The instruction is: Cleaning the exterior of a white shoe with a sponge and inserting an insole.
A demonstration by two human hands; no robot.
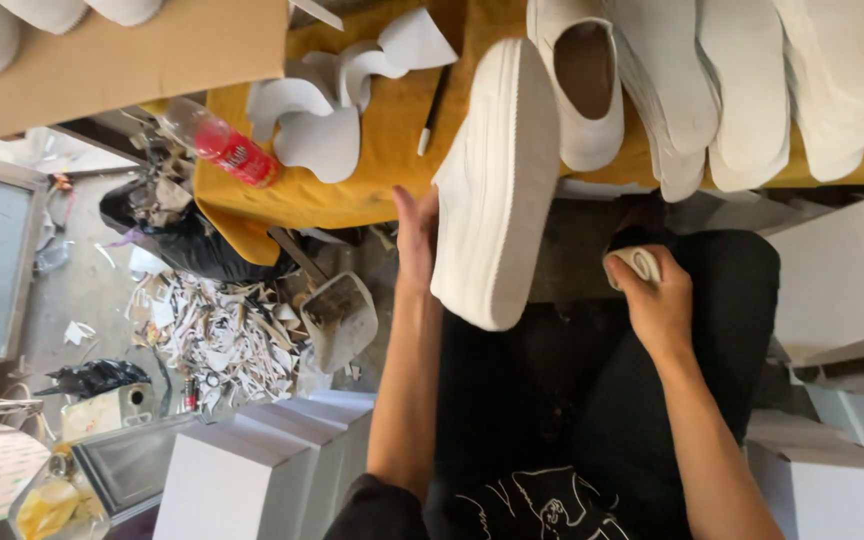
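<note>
Left hand steadies a white ribbed-sole shoe; right hand grips a folded cloth.

The left hand point(415, 235) is closed on the edge of the white slip-on shoe with ribbed rubber sole point(497, 180), held sole toward the camera, its toe hanging past the table edge over the lap. The right hand point(657, 300), at 3 o'clock from the shoe and apart from it, is fisted around a small folded off-white cloth point(635, 262). At 12 o'clock, the table with mustard-yellow cover point(392, 150) carries a second white shoe, opening up point(585, 80), white flat insoles in a row point(752, 90), curved white cut pieces point(332, 100) and a dark pen point(432, 110). At 10 o'clock a clear plastic bottle with red label point(222, 145) lies at the table's edge. White boxes point(262, 470) flank both sides of the lap, narrowing elbow room; paper scraps point(217, 335) litter the floor at 8 o'clock.
</note>
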